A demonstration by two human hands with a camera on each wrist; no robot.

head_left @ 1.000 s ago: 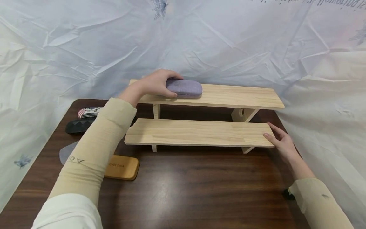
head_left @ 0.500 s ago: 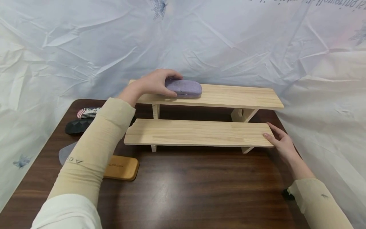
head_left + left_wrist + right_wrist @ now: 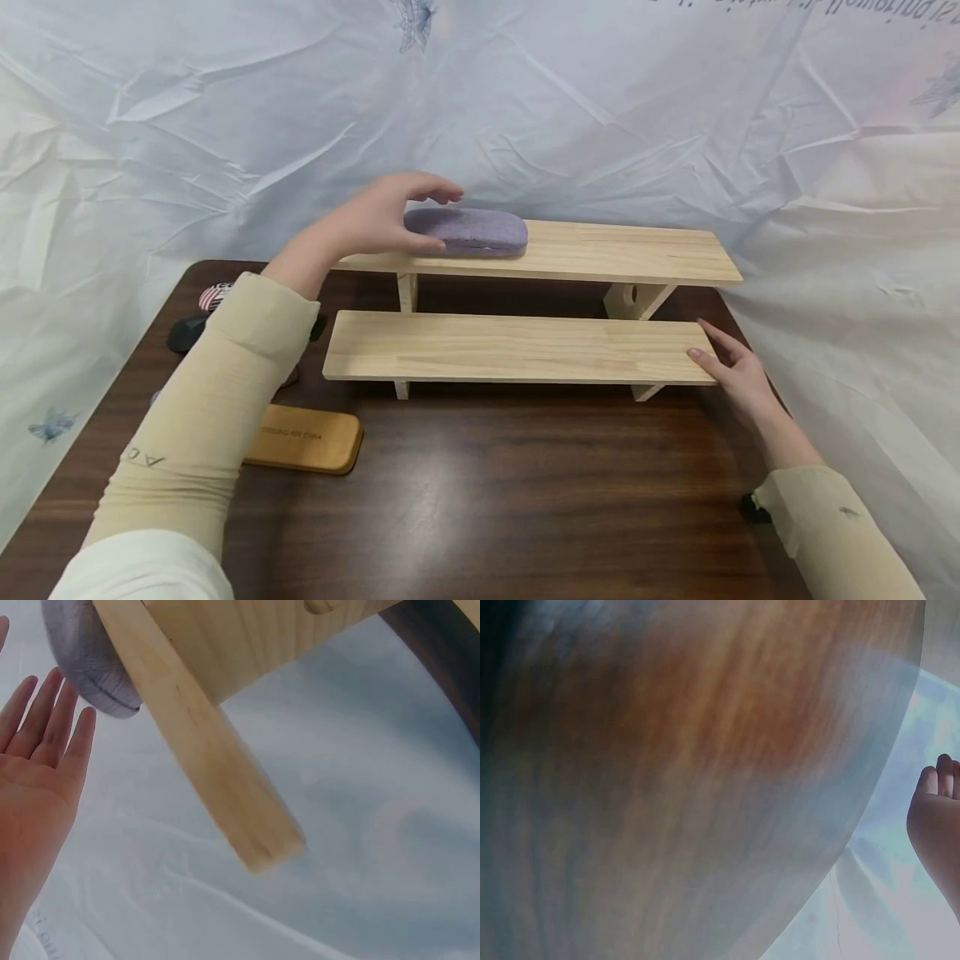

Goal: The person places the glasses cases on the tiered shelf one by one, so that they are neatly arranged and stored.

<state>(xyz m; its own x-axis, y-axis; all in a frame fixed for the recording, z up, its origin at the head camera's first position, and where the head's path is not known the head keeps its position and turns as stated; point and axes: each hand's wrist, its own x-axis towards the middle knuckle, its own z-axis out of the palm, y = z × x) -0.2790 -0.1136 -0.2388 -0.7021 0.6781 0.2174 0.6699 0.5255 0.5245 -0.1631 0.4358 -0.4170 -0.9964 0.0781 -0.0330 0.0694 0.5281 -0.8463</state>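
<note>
A purple glasses case (image 3: 480, 232) lies on the upper board (image 3: 630, 250) of a two-tier wooden shelf, towards its left end. My left hand (image 3: 382, 212) is just left of the case, thumb and fingers spread apart and holding nothing. In the left wrist view its extended fingers (image 3: 51, 724) come up beside the rounded end of the case. At the right end of the lower board (image 3: 517, 346), my right hand (image 3: 738, 379) holds the wood, thumb on top and a finger at the back corner. Only part of that hand shows in the right wrist view.
A mustard-yellow case (image 3: 307, 439) lies on the dark wood table (image 3: 480, 500) at the left. Beyond my left sleeve, a black case (image 3: 185, 333) and a striped case (image 3: 215, 296) are partly hidden. White sheeting (image 3: 525, 100) hangs behind the shelf.
My left hand has let go of the purple glasses case and drawn back to the left, its fingers opening. The case stays in place on the upper board. My right hand has not moved.
</note>
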